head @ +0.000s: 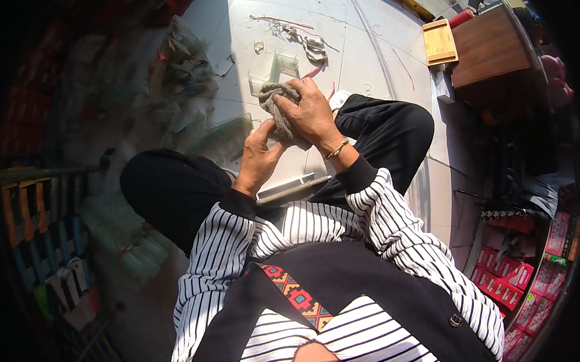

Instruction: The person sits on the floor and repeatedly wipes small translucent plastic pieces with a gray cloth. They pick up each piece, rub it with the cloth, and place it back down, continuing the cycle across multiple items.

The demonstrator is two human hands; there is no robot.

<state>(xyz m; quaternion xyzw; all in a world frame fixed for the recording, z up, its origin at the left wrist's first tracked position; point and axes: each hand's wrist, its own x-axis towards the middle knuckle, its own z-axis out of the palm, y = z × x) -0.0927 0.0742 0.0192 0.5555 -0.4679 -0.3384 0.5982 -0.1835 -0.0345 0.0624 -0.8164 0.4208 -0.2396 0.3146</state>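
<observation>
Both of my hands are on a crumpled grey cloth (279, 107) held out over the tiled floor. My right hand (312, 111), with a braided bracelet at the wrist, grips the cloth from above and the right. Lower and to the left, my left hand (262, 155) pinches its bottom edge between thumb and fingers. Whether something is wrapped inside the cloth cannot be seen. Just beyond my hands, clear plastic trays or holders (284, 62) lie on the floor. A metal bar or strip (295, 189) lies between my body and my hands.
Twisted cloth strips (314, 48) and red ties lie on the floor ahead. More clear plastic pieces (226, 135) are at the left. A rack of packaged goods (32, 209) stands far left. To the right are a brown wooden cabinet (491, 47), a small wooden stool (440, 41) and pink boxes (504, 269).
</observation>
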